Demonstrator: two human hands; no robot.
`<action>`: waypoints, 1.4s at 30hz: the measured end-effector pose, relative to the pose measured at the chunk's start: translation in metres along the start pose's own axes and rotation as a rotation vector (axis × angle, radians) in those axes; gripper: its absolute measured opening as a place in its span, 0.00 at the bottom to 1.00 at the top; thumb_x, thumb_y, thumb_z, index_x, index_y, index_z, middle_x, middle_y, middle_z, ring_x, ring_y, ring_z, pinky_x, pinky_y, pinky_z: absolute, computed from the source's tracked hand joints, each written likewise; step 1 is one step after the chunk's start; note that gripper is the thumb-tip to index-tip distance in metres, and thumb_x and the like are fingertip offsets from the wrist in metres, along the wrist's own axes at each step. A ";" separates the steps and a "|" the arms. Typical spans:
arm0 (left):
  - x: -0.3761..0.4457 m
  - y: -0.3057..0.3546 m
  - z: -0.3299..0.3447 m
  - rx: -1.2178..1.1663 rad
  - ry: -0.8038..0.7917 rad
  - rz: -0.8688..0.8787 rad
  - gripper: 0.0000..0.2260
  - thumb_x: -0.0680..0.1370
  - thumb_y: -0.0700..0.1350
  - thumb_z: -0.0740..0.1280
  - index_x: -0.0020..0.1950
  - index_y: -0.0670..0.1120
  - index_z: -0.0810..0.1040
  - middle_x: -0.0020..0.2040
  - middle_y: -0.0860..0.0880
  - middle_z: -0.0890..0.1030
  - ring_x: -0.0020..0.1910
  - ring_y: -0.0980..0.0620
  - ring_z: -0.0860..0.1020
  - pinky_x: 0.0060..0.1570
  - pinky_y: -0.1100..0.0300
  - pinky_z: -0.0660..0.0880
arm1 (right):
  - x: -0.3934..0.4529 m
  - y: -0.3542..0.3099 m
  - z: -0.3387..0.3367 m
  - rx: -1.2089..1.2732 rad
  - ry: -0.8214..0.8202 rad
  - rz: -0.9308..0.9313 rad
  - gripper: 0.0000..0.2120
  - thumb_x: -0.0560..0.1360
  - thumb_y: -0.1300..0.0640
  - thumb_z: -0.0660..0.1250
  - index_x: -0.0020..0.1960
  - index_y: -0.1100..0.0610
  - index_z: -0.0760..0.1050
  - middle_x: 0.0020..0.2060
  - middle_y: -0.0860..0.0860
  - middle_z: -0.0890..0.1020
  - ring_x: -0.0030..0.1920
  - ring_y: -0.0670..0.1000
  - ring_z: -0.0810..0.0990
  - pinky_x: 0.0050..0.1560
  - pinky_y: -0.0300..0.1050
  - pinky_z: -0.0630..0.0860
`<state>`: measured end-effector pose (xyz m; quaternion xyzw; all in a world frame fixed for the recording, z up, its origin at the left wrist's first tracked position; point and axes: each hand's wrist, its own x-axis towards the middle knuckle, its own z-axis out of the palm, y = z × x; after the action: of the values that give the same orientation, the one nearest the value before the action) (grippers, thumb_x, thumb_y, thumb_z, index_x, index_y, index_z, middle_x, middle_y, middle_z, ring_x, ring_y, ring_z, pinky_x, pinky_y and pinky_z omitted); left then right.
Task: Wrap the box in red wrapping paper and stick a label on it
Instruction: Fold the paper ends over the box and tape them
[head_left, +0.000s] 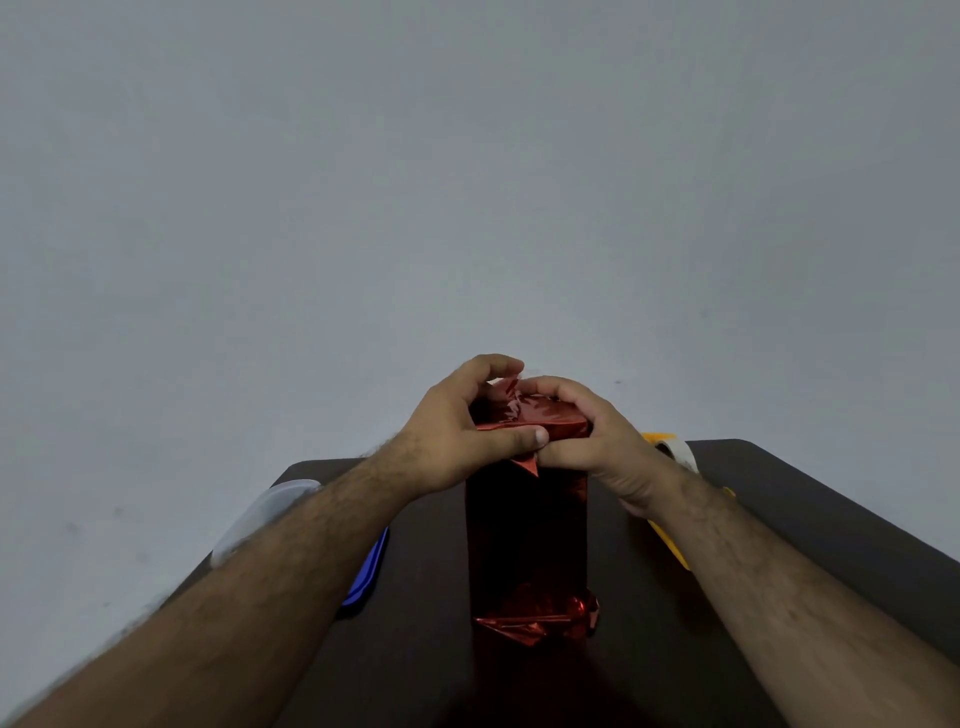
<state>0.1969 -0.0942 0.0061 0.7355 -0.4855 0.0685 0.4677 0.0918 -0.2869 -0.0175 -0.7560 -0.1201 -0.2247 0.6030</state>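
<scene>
Head view: left hand (457, 441) and right hand (597, 441) both grip red wrapping paper (535, 415) folded over the box's (527, 530) far end. Box lies mid-tabletop (779, 499).

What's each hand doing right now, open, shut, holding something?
Left hand: fingers curled round the far end of the red-wrapped box, thumb pressing the folded paper.
Right hand: also curled round that end, gripping the paper.

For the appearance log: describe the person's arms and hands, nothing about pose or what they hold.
Both forearms are bare and hairy, with no sleeves in view. The left hand and right hand wear no gloves, rings, watch or bracelet that shows. Fingernails look short.
</scene>
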 end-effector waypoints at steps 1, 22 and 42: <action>0.000 0.000 0.000 -0.006 -0.002 -0.014 0.34 0.71 0.54 0.83 0.74 0.59 0.74 0.62 0.58 0.82 0.60 0.64 0.82 0.60 0.60 0.80 | 0.000 0.000 0.000 0.005 -0.012 0.001 0.37 0.65 0.62 0.77 0.72 0.47 0.75 0.68 0.52 0.79 0.65 0.51 0.82 0.57 0.43 0.81; -0.005 -0.006 0.008 0.050 0.002 -0.072 0.34 0.67 0.71 0.76 0.70 0.71 0.66 0.63 0.71 0.81 0.72 0.51 0.74 0.74 0.42 0.71 | -0.025 0.000 -0.045 -0.323 0.462 0.253 0.15 0.84 0.42 0.64 0.61 0.50 0.83 0.59 0.44 0.83 0.58 0.47 0.82 0.60 0.49 0.78; -0.007 -0.002 0.020 0.096 0.069 -0.056 0.36 0.66 0.72 0.73 0.71 0.64 0.70 0.57 0.71 0.80 0.69 0.55 0.76 0.76 0.41 0.67 | -0.059 0.005 -0.110 -0.417 0.649 1.064 0.14 0.79 0.51 0.73 0.60 0.58 0.76 0.53 0.54 0.80 0.50 0.53 0.79 0.50 0.54 0.79</action>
<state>0.1877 -0.1046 -0.0098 0.7676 -0.4445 0.1039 0.4500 0.0208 -0.3891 -0.0312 -0.7071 0.5040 -0.1312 0.4784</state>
